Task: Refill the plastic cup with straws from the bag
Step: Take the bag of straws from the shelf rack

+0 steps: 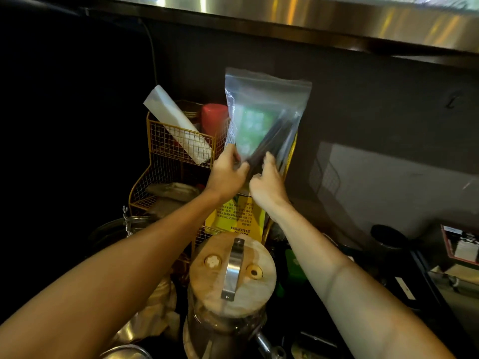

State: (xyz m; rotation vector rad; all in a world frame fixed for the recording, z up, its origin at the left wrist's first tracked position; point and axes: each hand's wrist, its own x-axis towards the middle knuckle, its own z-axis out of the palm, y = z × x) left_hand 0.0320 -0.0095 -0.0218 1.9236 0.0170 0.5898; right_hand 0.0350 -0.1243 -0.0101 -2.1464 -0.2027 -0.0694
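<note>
A clear zip bag point(261, 104) stands upright in front of the dark back wall, its sealed top edge uppermost. Dark straws point(272, 139) lie slanted inside it, next to something green. My left hand point(226, 173) grips the bag's lower left corner. My right hand point(267, 183) holds the bag's lower edge just to the right, fingers pinched on the plastic near the straws' lower ends. No plastic cup can be made out in the dim view.
A gold wire rack point(168, 161) stands left of the bag, holding a white packet point(176, 123) and a red lid point(213, 117). A yellow pouch point(238, 218) sits under my hands. A glass dispenser with a wooden lid point(233, 270) stands close in front.
</note>
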